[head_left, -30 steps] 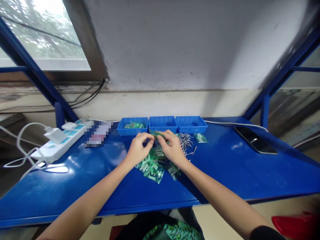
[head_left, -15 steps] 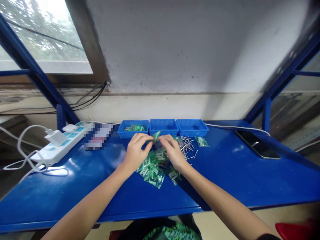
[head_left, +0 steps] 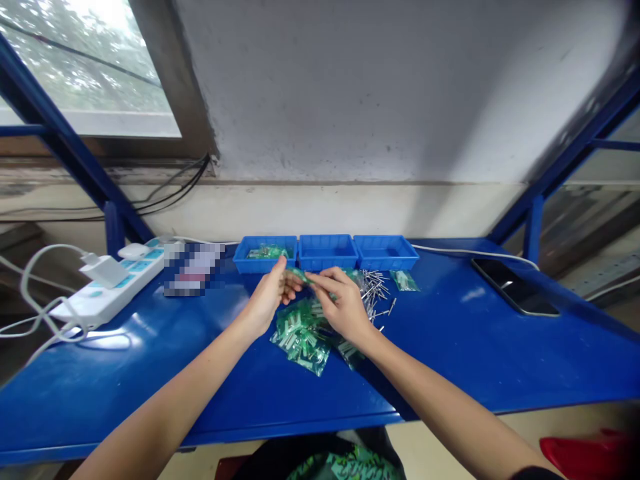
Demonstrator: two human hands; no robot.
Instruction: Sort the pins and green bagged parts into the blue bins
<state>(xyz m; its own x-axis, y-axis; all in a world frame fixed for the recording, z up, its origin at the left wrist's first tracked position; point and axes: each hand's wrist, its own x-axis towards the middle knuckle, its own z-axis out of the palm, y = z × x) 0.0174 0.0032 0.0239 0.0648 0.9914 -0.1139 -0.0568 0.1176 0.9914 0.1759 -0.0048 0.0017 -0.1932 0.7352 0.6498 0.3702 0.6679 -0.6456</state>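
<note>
My left hand point(head_left: 269, 298) and my right hand point(head_left: 341, 301) meet over a blue table point(head_left: 450, 340), both pinching one small green plastic packet point(head_left: 299, 275) between their fingertips. Under them lies a pile of green packets point(head_left: 303, 331) holding small pale parts. To the right of my right hand is a heap of metal pins point(head_left: 374, 288). Three blue trays stand in a row behind the hands: the left tray point(head_left: 265, 254) holds green packets, the middle tray point(head_left: 327, 251) and the right tray point(head_left: 386, 251) look bare inside.
A white power strip point(head_left: 107, 283) with a plugged charger and cables lies at the left. A black phone point(head_left: 514, 287) rests at the right, with a white cable behind it. One loose green packet point(head_left: 404, 280) sits near the right tray. A red object point(head_left: 590, 453) shows at the bottom right.
The hands have drawn closer to the left tray, the left thumb now lifted upright. The packet between the fingertips has sunk lower and turned flatter.
</note>
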